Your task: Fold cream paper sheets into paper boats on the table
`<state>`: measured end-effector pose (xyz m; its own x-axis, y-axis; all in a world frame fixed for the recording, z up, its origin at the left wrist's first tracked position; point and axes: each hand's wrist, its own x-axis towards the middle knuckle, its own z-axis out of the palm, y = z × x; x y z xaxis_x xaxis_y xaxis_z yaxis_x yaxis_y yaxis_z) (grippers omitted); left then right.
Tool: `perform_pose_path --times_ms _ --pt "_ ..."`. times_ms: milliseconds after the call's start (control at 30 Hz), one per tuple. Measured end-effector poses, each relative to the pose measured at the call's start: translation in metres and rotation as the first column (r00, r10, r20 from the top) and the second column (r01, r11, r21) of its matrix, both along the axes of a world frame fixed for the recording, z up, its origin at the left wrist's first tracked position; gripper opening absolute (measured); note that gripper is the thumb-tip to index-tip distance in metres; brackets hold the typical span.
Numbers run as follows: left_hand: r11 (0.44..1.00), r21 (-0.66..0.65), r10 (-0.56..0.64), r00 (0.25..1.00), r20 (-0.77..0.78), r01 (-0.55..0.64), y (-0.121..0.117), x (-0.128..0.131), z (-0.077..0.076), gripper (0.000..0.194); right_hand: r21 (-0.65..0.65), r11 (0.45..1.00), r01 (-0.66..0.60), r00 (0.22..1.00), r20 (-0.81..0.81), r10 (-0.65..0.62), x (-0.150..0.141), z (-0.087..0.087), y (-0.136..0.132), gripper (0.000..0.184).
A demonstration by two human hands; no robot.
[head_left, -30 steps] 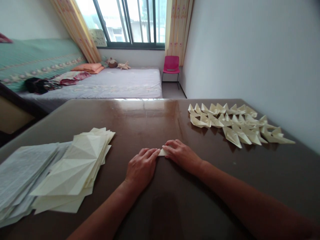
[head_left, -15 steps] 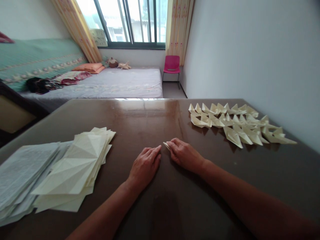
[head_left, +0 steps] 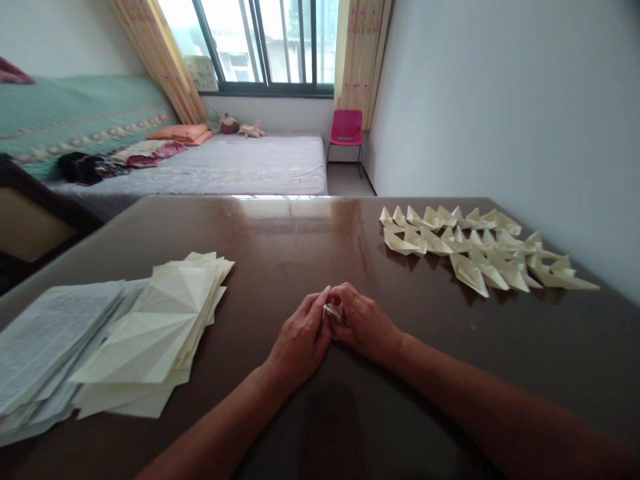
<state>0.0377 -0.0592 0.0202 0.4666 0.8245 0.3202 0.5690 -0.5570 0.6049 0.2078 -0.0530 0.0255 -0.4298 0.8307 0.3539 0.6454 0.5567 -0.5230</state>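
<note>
My left hand (head_left: 301,333) and right hand (head_left: 367,323): together, pinching folded paper (head_left: 333,311) | pointed paper shapes (head_left: 493,272): their two o'clock | creased sheets (head_left: 163,310): nine o'clock

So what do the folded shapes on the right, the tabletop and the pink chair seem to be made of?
Folded shapes: matte cream paper, judging by crisp creases and thin edges.
Tabletop: glossy dark brown with reflections, perhaps lacquered wood or a glass cover; the look leaves that open.
Pink chair: likely a moulded plastic shell, evenly coloured, on slim legs that may be metal.
</note>
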Motion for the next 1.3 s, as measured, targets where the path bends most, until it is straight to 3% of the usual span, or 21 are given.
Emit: perform_pose_path --times_ms 133,267,400,500,967,1133,1300 --pt "0.998 -0.018 0.063 0.998 0.009 -0.062 0.003 0.001 -0.003 0.053 -0.034 0.999 0.003 0.996 -0.089 -0.006 0.002 -0.004 0.002 0.021" --pt "0.983 -0.069 0.174 0.983 0.063 -0.17 0.014 -0.001 -0.006 0.029 -0.063 0.997 0.05 0.988 -0.144 -0.058 0.003 -0.006 0.007 0.023" --pt "0.979 -0.022 0.2 0.974 -0.107 -0.203 0.019 -0.004 -0.001 0.01 -0.062 0.996 0.066 0.988 -0.137 -0.074 0.007 -0.008 0.014 0.022" --pt "0.976 0.011 0.212 0.948 -0.239 -0.215 0.018 -0.006 0.004 0.012 -0.054 0.998 0.01 0.996 -0.093 -0.015 0.012 -0.008 0.017 0.019" --pt "0.986 0.165 0.094 0.838 -0.538 -0.004 0.013 -0.016 0.017 0.02 0.014 0.97 -0.243 0.953 0.189 0.236 0.031 0.006 0.018 0.024" --pt "0.973 0.222 0.062 0.859 -0.509 0.061 0.008 -0.013 0.014 0.023 0.028 0.967 -0.252 0.933 0.27 0.236 0.033 0.011 0.016 0.025" --pt "0.956 0.247 0.012 0.821 -0.571 0.158 0.001 -0.008 0.008 0.038 0.007 0.957 -0.291 0.946 0.149 0.287 0.035 0.002 0.02 0.03"
